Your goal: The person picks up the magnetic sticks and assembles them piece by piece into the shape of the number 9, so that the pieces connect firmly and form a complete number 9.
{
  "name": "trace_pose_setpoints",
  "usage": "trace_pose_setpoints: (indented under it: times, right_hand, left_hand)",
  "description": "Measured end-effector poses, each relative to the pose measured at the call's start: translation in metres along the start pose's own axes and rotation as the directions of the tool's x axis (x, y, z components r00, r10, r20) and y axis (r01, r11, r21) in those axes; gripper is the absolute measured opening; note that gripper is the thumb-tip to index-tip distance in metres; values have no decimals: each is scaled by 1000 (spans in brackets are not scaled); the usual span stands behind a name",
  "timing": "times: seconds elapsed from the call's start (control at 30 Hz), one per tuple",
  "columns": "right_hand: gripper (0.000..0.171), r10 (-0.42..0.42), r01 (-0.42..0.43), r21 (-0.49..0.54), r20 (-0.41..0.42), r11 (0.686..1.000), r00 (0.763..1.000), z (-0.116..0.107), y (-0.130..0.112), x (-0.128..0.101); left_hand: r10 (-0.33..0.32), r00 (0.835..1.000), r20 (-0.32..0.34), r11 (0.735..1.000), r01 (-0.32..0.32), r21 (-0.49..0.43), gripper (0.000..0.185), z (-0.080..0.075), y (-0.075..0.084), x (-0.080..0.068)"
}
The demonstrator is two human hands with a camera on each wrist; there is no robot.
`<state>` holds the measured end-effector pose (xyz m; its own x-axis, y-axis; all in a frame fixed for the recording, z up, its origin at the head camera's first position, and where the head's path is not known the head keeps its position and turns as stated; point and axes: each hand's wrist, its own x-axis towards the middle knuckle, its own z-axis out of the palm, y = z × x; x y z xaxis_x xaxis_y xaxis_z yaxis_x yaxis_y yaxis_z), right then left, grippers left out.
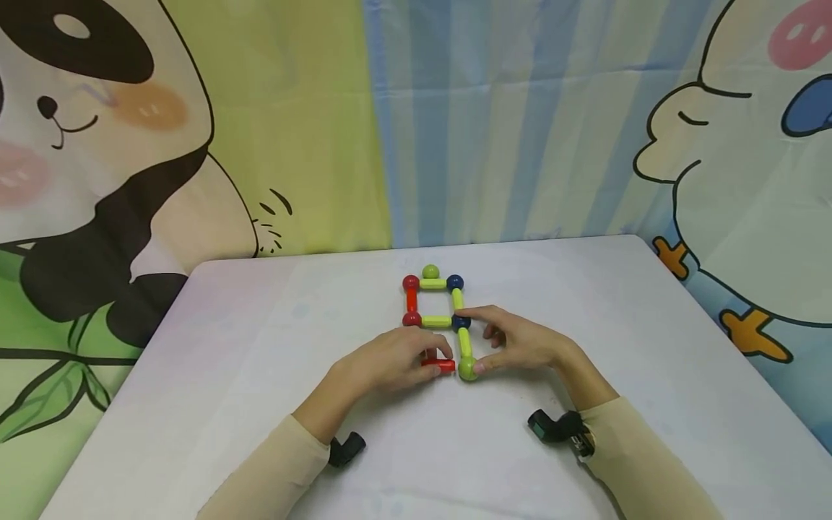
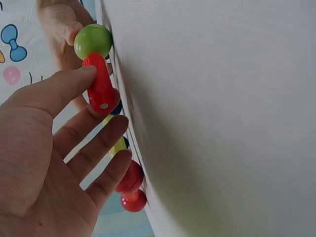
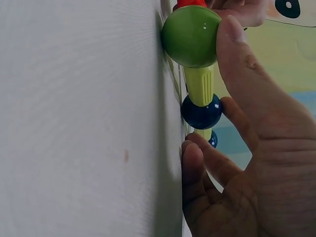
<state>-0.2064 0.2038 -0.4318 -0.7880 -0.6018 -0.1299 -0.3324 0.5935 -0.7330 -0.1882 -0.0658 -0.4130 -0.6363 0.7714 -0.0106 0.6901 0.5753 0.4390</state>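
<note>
My left hand [image 1: 396,357] pinches a red magnetic stick [image 2: 100,81] between thumb and forefinger, its far end right at a green ball [image 1: 466,369]. A yellow-green stick [image 1: 464,343] joins that ball to a blue ball [image 1: 461,321], the near right corner of a ball-and-stick square. With its thumb on the green ball and forefinger at the blue one, my right hand [image 1: 523,343] holds this length of the frame; its other fingers are curled. Two red balls joined by a red stick [image 1: 412,300] make the square's left side.
Just behind the square's far stick sits another green ball [image 1: 430,271]. A white cloth covers the table [image 1: 273,318], and a cartoon-printed curtain [image 1: 494,130] hangs along its far edge. Small black cameras [image 1: 552,426] are worn at both wrists.
</note>
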Motion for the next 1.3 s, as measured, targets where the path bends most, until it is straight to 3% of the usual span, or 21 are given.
trace_pose_setpoints:
  times: [0.87,1.3]
  right_hand:
    - [89,5,-5,8,21,1000,1000,-1,1,2]
    - [86,-17,15,51,42,999,999,-2,-2,0]
  left_hand:
    - [-2,1000,12,1000,2,11,19,1,2,4]
    - [-49,998,42,999,50,-8,21,-3,2,4]
